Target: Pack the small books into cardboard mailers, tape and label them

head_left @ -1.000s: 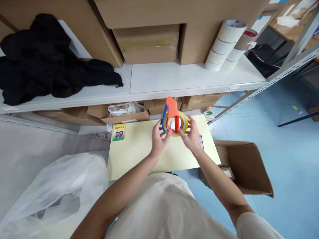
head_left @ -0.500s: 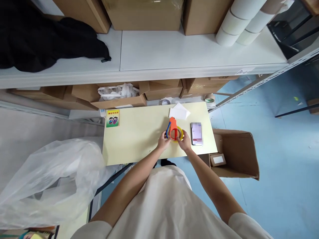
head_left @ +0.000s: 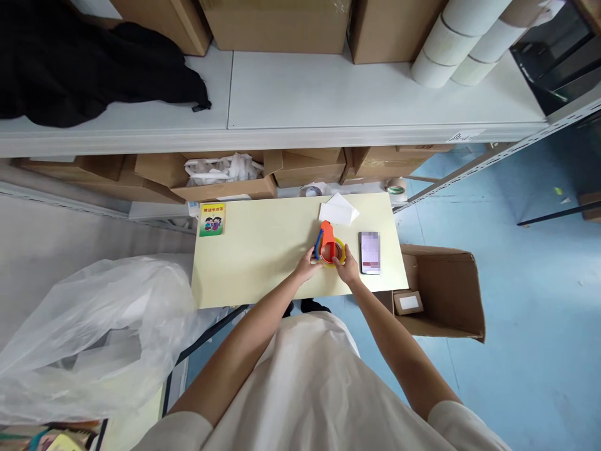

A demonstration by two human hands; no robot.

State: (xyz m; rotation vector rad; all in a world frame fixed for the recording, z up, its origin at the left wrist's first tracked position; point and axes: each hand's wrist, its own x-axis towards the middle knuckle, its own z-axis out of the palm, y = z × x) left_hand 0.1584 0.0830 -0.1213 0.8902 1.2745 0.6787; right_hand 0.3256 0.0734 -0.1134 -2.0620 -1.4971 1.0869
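An orange tape dispenser (head_left: 327,235) with a blue edge is over the pale yellow table (head_left: 253,250), between my two hands. Against its right side sits a yellow tape roll (head_left: 341,249). My left hand (head_left: 307,265) grips the dispenser's lower left side, by the blue part. From the other side my right hand (head_left: 347,268) has its fingers closed on the tape roll, the thumb near the dispenser's ring. Just beyond the dispenser lie white papers (head_left: 339,209). To the right of my right hand is a phone (head_left: 370,253), screen up.
A small illustrated book (head_left: 212,220) lies at the table's left corner. An open cardboard box (head_left: 451,291) stands on the floor at right. Translucent plastic wrap (head_left: 107,332) bulges at left. A grey shelf (head_left: 328,94) with boxes and white rolls (head_left: 434,67) crosses beyond the table.
The whole view has shifted slightly. Both hands keep their hold, and the tape dispenser has turned a little between them.
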